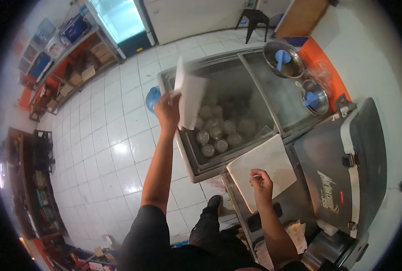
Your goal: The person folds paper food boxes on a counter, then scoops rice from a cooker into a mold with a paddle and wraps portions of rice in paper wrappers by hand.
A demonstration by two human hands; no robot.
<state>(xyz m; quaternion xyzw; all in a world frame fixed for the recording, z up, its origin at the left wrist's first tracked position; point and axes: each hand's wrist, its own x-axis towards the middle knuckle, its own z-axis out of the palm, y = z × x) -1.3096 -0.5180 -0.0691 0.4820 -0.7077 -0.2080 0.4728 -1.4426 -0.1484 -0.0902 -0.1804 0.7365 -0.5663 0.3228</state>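
Note:
My left hand (168,110) is raised by the near left side of a chest freezer (192,174), its fingers closed on a white sheet (192,97), perhaps paper or a flat bag. The sheet stands up and is smeared by motion. Inside the freezer, several round-topped containers (216,132) stand grouped under mist. Over a stack of white sheets (264,158) on the ledge beside the freezer hovers my right hand (262,184). Its fingers are curled together in a pinch, and whatever they hold, if anything, is too small to make out.
Two metal bowls (266,56) with blue scoops (282,58) sit on the freezer's far right end. A large dark cooler box (341,167) with white straps stands at right. A dark phone-like object (264,217) lies below the stack. A blue water jug (152,98) stands on the tiled floor.

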